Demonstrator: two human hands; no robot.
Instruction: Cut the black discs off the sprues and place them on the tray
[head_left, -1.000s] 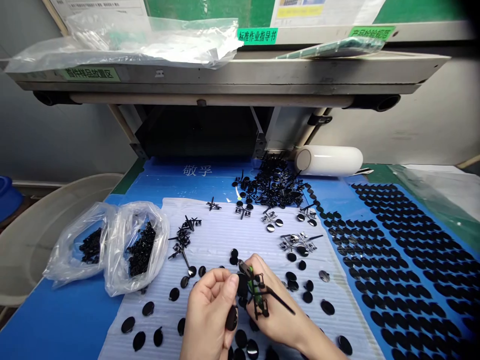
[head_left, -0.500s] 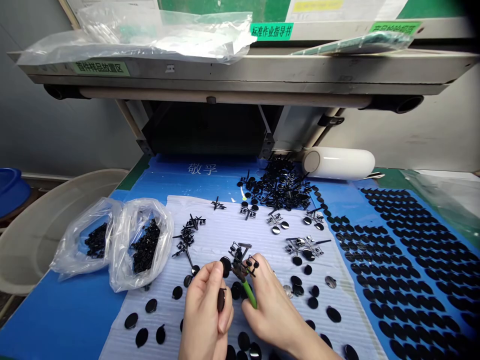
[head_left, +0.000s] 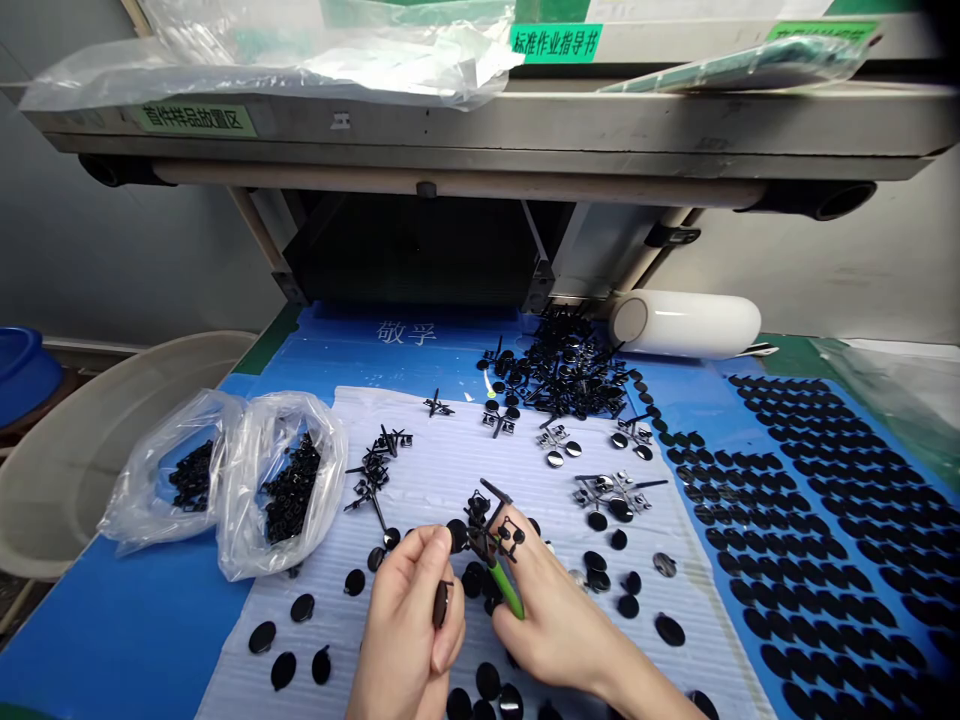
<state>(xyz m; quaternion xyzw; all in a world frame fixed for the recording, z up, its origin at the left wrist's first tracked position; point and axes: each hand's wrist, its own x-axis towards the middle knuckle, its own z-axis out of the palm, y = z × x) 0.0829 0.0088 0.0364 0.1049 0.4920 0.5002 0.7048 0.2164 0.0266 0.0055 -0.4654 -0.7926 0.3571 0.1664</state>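
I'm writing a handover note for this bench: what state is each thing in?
Left hand: closed, a black disc in its fingers
Right hand: closed around a green-handled tool
Black frame: held up at the hands
Clear bags: open, holding small black parts
White cylinder: on its side
Discs at right: laid in rows

Two hands [head_left: 409, 615], one green-handled tool [head_left: 508, 592], dozens of black discs [head_left: 262, 637], two bags [head_left: 330, 470] of parts [head_left: 292, 490], one white cylinder [head_left: 690, 323]

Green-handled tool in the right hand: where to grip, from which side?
Probably the green handle, from the near right: it slants down toward the right hand, while the dark head is crowded by the black sprue.
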